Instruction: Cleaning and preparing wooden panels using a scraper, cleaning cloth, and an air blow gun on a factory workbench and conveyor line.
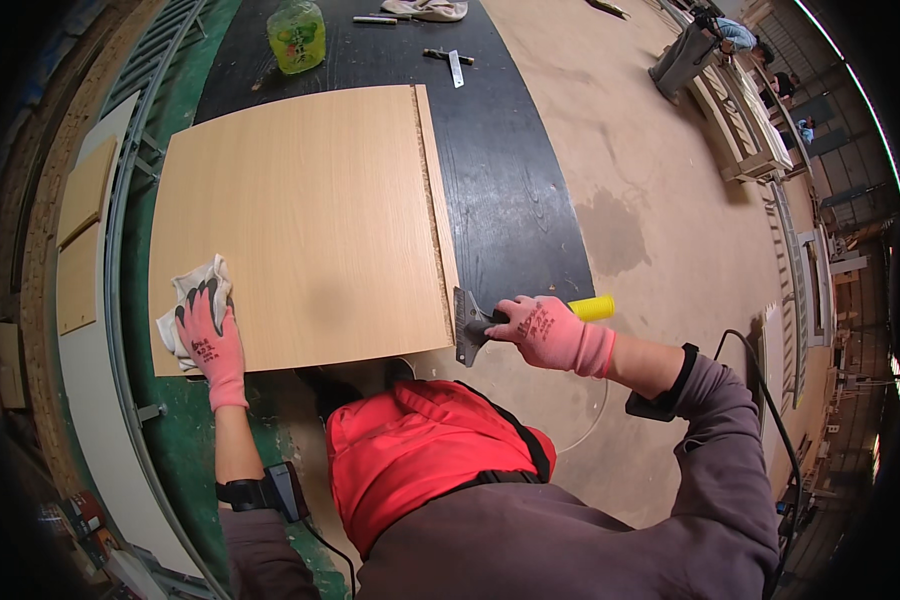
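Observation:
A light wood-grain panel (300, 220) lies flat on a black table, with a groove (432, 200) showing bare chipboard along its right side. My left hand (211, 338), in a pink glove with dark fingertips, grips a crumpled white cloth (210, 272) at the panel's near left corner. In my right hand (550, 333), gloved the same way, is a scraper (475, 327) with a wide dark head and a yellow handle end. The scraper's blade stands upright beside the panel's right edge, near its front corner; whether it touches the edge I cannot tell.
On the black table (510, 190) beyond the panel are a plastic bottle of yellow-green liquid (297, 38), a knife-like tool (456, 68), a marker (375, 20) and a pale cloth (425, 8). A roller conveyor (120, 300) runs along the left. People work at far right benches (735, 120).

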Available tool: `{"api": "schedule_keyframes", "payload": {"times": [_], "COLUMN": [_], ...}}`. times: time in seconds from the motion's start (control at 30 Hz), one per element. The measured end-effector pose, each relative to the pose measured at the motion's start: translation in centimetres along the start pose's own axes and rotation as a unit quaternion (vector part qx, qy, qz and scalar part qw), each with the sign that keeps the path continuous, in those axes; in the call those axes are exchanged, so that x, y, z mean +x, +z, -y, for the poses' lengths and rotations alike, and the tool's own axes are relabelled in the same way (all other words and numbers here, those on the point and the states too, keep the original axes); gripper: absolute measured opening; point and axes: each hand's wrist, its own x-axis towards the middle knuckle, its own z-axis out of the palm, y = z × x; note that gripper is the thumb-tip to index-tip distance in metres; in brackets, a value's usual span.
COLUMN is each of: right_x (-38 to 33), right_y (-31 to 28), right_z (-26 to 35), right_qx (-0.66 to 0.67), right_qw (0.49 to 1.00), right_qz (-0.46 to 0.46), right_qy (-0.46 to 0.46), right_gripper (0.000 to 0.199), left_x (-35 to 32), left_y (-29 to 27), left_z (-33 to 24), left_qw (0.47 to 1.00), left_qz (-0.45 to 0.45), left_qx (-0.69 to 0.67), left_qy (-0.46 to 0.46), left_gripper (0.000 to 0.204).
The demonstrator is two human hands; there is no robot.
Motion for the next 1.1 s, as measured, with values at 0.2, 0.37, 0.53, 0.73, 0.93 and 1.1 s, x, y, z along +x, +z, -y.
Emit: {"api": "schedule_keyframes", "payload": {"times": [0.2,0.37,0.53,0.73,0.93,1.1], "right_x": [0.0,-0.1,2.1,3.1,3.2,4.1], "right_y": [0.7,-0.6,-2.2,-2.8,-1.9,-1.9], "right_z": [-0.4,-1.8,-1.2,-1.1,-0.6,0.2], "right_qx": [0.037,0.039,0.029,-0.032,-0.007,-0.003], "right_qw": [0.999,0.997,0.991,0.990,0.991,0.992], "right_qz": [-0.023,-0.018,-0.037,0.049,-0.018,-0.004], "right_qy": [-0.015,-0.068,-0.123,-0.126,-0.132,-0.123], "right_gripper": [0.037,0.034,0.028,0.034,0.032,0.034], "left_x": [0.1,0.0,0.0,0.0,0.0,0.1], "left_y": [-0.1,-0.1,0.1,-0.1,-0.1,0.3], "left_z": [-0.1,-0.2,-0.2,-0.1,-0.1,-0.3], "left_qw": [1.000,1.000,1.000,1.000,1.000,1.000], "left_qz": [0.000,-0.002,0.000,0.001,-0.003,-0.001], "left_qx": [-0.003,-0.008,-0.009,-0.011,-0.010,-0.017], "left_qy": [0.003,-0.003,-0.006,-0.010,-0.006,-0.004], "left_gripper": [0.044,0.044,0.044,0.044,0.045,0.044]}}
